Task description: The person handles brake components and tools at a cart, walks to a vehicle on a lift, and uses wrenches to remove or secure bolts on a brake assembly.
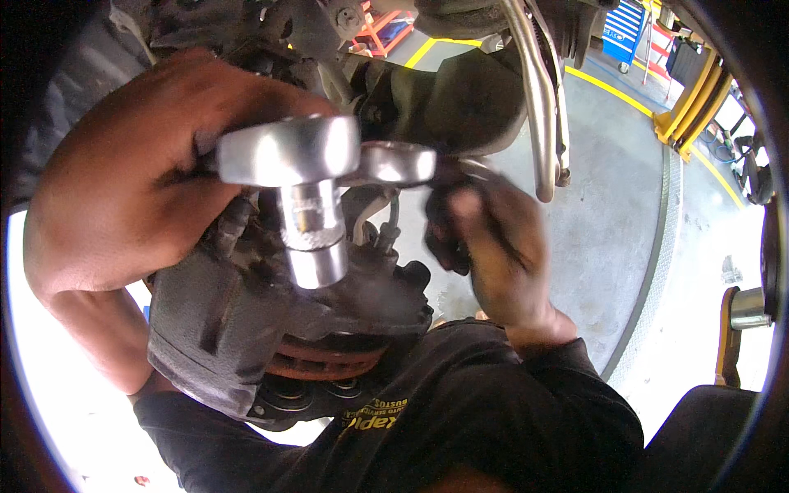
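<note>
A shiny ratchet head [288, 152] sits close in front, with a chrome socket [314, 238] pointing down from it. Behind the head, my left hand [156, 172] is closed on the ratchet, its fingertips mostly hidden. Just right of the head is the rounded metal end of a wrench [400, 164]; whether it joins the ratchet cannot be told. Its shank runs toward my right hand [505, 246], which looks closed around it, though motion blurs the fingers. Below the tools is a dark brake caliper [218, 329] over a rusty brake disc [329, 361].
Dark underbody parts [460, 99] hang above, and a bent metal pipe [536, 107] comes down beside them. At the right stands a yellow lift post [694, 103]. A blue tool cabinet [622, 33] and a red cart [382, 31] are farther back on the grey floor [600, 222].
</note>
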`<state>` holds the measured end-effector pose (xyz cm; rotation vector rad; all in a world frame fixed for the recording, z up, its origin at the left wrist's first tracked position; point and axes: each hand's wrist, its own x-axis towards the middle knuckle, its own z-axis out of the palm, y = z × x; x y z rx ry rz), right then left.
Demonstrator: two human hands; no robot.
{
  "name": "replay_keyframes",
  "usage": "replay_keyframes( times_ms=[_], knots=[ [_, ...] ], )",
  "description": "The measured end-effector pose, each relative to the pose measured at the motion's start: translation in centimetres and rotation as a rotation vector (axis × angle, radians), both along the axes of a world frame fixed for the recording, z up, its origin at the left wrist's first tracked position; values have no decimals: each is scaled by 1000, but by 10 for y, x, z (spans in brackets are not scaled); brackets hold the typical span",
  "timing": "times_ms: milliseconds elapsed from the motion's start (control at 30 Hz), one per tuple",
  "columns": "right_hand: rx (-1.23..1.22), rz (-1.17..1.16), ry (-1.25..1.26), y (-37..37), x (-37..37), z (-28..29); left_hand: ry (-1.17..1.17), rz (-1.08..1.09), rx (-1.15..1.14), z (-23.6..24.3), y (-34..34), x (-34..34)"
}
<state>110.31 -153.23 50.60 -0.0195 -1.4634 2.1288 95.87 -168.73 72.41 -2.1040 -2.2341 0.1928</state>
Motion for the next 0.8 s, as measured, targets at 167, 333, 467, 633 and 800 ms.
replay_keyframes(
  times_ms=[167, 333, 467, 633, 800],
  knots=[
    [-25, 437, 179, 12, -26, 4, -28, 63, -91, 17, 2, 29],
    [-90, 448, 179, 8, -26, 0, -134, 16, -110, 2, 13, 17],
    [-117, 399, 136, -1, -12, 6, -210, -31, -89, 5, 12, 21],
    [-189, 581, 234, 14, -15, 12, -262, -45, -90, 10, 19, 31],
    [-190, 698, 232, 10, -20, 4, -349, 59, -139, 21, 16, 54]
  ],
)
